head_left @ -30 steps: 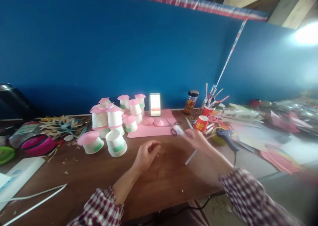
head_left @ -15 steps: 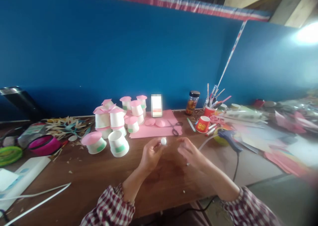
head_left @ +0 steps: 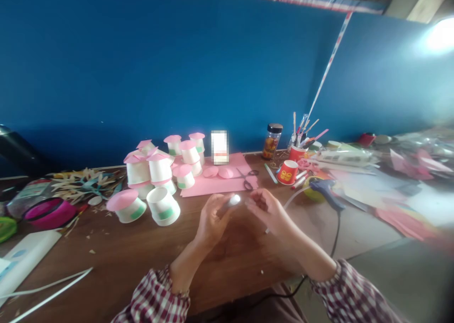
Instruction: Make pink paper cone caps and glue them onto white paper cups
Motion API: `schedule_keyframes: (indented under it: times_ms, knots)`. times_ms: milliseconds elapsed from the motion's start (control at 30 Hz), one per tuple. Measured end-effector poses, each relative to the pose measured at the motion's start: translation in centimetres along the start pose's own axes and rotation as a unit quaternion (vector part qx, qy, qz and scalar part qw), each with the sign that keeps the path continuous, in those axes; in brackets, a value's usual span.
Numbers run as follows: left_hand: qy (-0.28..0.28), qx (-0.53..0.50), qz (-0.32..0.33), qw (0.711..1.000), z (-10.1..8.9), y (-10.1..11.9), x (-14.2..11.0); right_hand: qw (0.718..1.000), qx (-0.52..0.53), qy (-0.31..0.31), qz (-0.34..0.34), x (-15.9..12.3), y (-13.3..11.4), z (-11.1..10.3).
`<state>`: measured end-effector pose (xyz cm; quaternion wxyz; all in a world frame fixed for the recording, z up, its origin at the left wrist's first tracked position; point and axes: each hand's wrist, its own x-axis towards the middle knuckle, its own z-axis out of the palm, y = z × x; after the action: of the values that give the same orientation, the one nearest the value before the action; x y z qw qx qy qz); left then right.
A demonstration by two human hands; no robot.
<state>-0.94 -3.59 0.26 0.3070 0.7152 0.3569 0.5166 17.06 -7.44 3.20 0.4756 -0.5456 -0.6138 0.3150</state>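
Note:
My left hand [head_left: 212,219] is closed around a small thing with a bright white round end [head_left: 234,200]; its kind is too blurred to tell. Just right of that end is my right hand [head_left: 267,209], its fingers bent and a little apart, with nothing visible between them. Left of my hands stand two white paper cups [head_left: 163,207], one inside the other, with a green patch. Beside them is a white cup [head_left: 131,212] topped by a pink paper disc [head_left: 122,199]. Behind, several more cups [head_left: 159,170] with pink paper tops are stacked.
Scissors [head_left: 248,183] and pink discs [head_left: 226,172] lie on pink paper [head_left: 198,188]. A red cup [head_left: 287,172], a jar [head_left: 272,143] and a blue glue gun [head_left: 328,193] with its cord are at the right. A magenta tape roll [head_left: 51,214] lies at the left.
My right hand has moved closer to the white-ended thing in my left hand. The view has shifted slightly; the cups stay where they stand.

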Motion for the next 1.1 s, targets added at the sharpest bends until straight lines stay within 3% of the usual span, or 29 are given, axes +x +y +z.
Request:
schedule_keyframes:
  times_ms: [300,500,900,1100]
  knots:
    - [-0.032,0.017,-0.021,0.999,0.16,-0.57,-0.33,1.0,-0.015,0.0,-0.024,0.42,-0.58,-0.27]
    - [-0.009,0.048,-0.053,0.997,0.27,-0.44,-0.39,0.997,-0.064,0.005,-0.05,0.43,-0.29,-0.57]
    - [-0.058,0.059,-0.005,0.997,0.09,-0.5,-0.4,0.992,-0.09,-0.029,-0.087,0.1,-0.43,-0.51]
    - [-0.05,0.078,0.019,0.995,0.27,-0.43,-0.66,0.985,-0.139,-0.042,-0.095,0.04,-0.5,-0.32]
